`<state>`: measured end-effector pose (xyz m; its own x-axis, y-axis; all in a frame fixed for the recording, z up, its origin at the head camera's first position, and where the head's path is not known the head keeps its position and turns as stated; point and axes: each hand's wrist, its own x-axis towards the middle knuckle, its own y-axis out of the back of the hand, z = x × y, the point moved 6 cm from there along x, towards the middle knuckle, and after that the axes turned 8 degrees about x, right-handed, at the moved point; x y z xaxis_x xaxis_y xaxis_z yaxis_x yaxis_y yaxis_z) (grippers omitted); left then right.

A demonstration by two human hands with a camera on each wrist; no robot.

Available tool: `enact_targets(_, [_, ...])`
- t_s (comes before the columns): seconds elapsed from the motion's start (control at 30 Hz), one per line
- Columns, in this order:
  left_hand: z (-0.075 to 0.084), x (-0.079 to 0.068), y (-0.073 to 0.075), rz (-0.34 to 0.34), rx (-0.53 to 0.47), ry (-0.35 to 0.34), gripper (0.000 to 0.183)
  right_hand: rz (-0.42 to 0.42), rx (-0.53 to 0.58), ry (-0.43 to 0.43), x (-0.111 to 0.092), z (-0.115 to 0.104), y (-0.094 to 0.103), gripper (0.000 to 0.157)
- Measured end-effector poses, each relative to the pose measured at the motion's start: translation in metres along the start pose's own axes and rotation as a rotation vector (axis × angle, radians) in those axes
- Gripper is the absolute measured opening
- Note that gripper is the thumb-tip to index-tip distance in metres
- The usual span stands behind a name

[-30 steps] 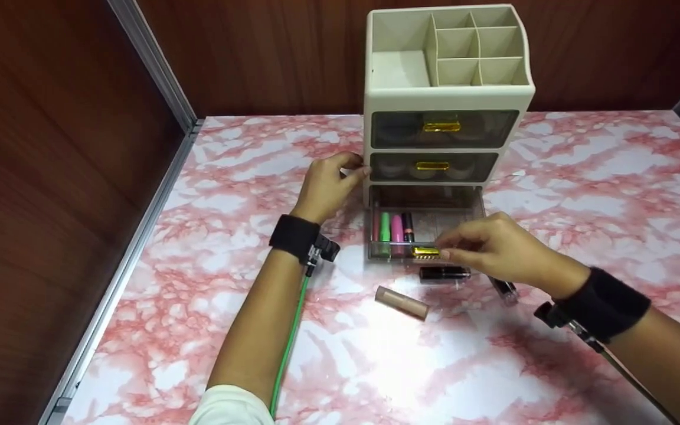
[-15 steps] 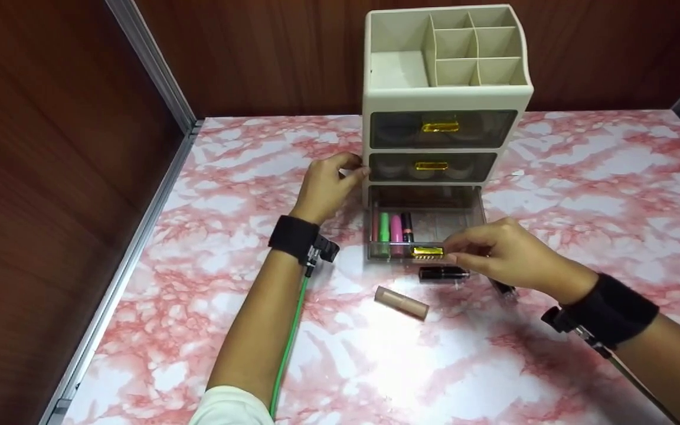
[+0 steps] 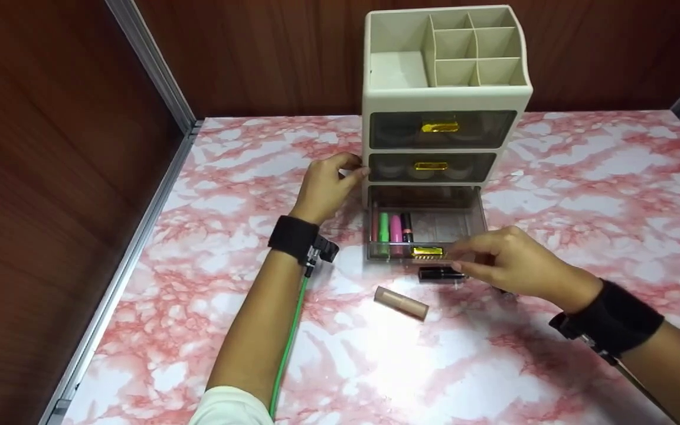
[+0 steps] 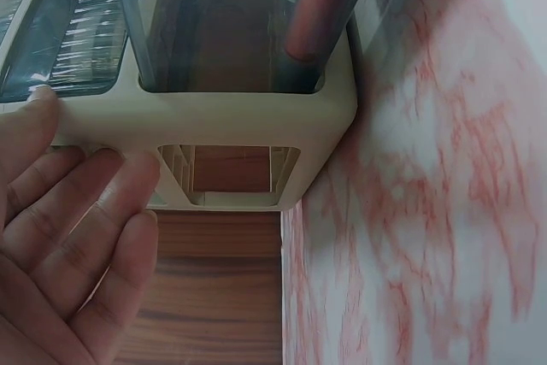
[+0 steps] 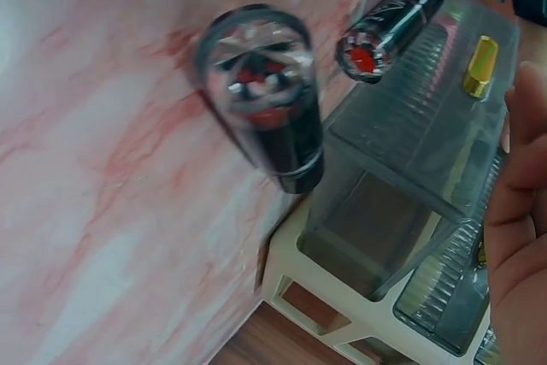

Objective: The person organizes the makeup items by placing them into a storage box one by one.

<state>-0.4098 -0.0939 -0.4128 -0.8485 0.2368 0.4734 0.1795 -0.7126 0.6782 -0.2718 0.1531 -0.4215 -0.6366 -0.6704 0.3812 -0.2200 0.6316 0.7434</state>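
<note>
A cream drawer organizer stands at the back, its clear bottom drawer pulled out. Inside, at the left, lie green, pink, black and reddish tubes. My left hand holds the organizer's left front edge, thumb at the front, fingers against the side. Just right of the gold drawer handle, my right hand hovers with thumb and forefinger apart, gripping nothing. A black lipstick tube lies before the drawer; another black tube with a clear end is mostly hidden beneath that hand in the head view.
A taupe tube lies on the pink marbled table in front of the drawer. Two upper drawers are closed, with round items dimly visible inside. Brown panels border the back and left.
My right hand has drawn away from the gold handle, moving right and slightly toward me, and now covers more of the second black tube. The left hand and the drawer stay put.
</note>
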Motion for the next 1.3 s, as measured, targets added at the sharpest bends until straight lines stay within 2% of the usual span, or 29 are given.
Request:
enact_targets(0.13, [0.000,0.000,0.000,0.002,-0.005,-0.002,0.020,-0.013,-0.056,0.029,-0.003,0.001,-0.003,0.019])
enact_targets(0.37, [0.000,0.000,-0.001,-0.002,-0.006,-0.005,0.019,-0.045,-0.099,-0.025,-0.009,0.008,-0.009,0.021])
enact_targets(0.67, [-0.001,0.000,-0.001,-0.001,0.010,-0.004,0.021,-0.064,-0.144,-0.022,-0.013,0.013,-0.014,0.026])
enact_targets(1.0, [-0.002,0.001,-0.001,-0.003,-0.002,-0.006,0.019,-0.116,-0.138,-0.069,-0.016,0.020,-0.023,0.032])
enact_targets(1.3, [-0.003,0.001,-0.001,-0.002,-0.007,-0.001,0.020,-0.113,-0.148,-0.008,-0.015,0.018,-0.026,0.033])
